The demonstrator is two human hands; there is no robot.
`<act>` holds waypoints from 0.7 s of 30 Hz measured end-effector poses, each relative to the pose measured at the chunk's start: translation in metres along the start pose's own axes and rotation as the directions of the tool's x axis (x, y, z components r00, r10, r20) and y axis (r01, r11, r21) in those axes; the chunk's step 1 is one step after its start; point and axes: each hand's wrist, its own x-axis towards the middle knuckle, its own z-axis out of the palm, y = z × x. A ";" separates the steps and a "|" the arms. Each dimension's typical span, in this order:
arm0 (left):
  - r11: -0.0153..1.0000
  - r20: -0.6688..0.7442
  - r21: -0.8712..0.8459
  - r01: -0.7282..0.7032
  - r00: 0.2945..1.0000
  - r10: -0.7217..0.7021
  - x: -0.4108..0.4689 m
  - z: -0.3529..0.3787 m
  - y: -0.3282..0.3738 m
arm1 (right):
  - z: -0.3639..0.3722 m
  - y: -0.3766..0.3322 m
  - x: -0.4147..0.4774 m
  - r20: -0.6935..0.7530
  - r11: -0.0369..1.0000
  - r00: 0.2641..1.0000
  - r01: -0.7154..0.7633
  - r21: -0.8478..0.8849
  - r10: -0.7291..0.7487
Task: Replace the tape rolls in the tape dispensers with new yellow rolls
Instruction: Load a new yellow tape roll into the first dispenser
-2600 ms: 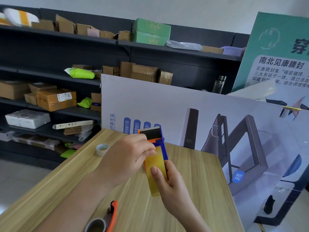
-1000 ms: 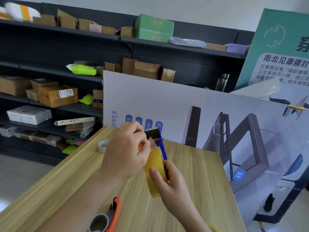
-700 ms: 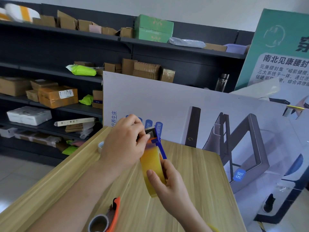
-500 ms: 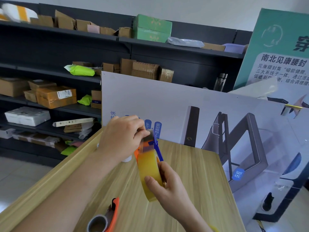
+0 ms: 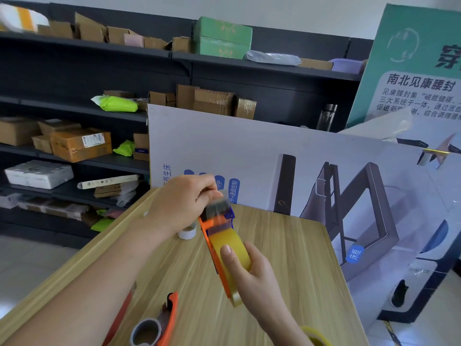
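Observation:
An orange and blue tape dispenser (image 5: 209, 232) is held above the wooden table (image 5: 287, 258) with a yellow tape roll (image 5: 230, 245) seated in it. My right hand (image 5: 252, 273) grips the roll and dispenser from below, thumb across the roll's face. My left hand (image 5: 185, 203) pinches the loose tape end at the dispenser's dark front part (image 5: 216, 209). A second orange dispenser (image 5: 159, 323) with a nearly used-up roll lies at the near edge. Another yellow roll (image 5: 316, 337) peeks in beside my right forearm.
A small white tape core (image 5: 187, 233) stands on the table behind my left wrist. A large printed board (image 5: 311, 171) leans against the table's far side. Dark shelves with several cardboard boxes (image 5: 79, 143) fill the background.
The dispenser has tilted to the left and come nearer. My left hand has pulled the tape end up over the dispenser's front part. My right hand has kept its grip on the roll.

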 end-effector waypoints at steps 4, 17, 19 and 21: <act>0.952 -0.019 -0.191 0.242 0.968 -0.249 0.003 -0.002 -0.010 | -0.001 0.005 0.003 0.039 0.998 0.997 -0.065 0.017 0.064; 0.903 0.057 -0.286 0.320 0.947 -0.317 0.013 -0.008 0.000 | 0.002 0.016 0.004 0.118 0.965 0.965 -0.245 0.095 0.233; 0.916 0.082 -0.285 0.282 0.959 -0.270 0.014 -0.007 0.002 | 0.004 0.018 0.004 0.095 0.962 0.965 -0.255 0.095 0.246; 0.922 0.116 -0.293 0.255 0.966 -0.230 0.015 -0.007 0.003 | 0.005 0.020 0.004 0.039 0.959 0.965 -0.260 0.110 0.258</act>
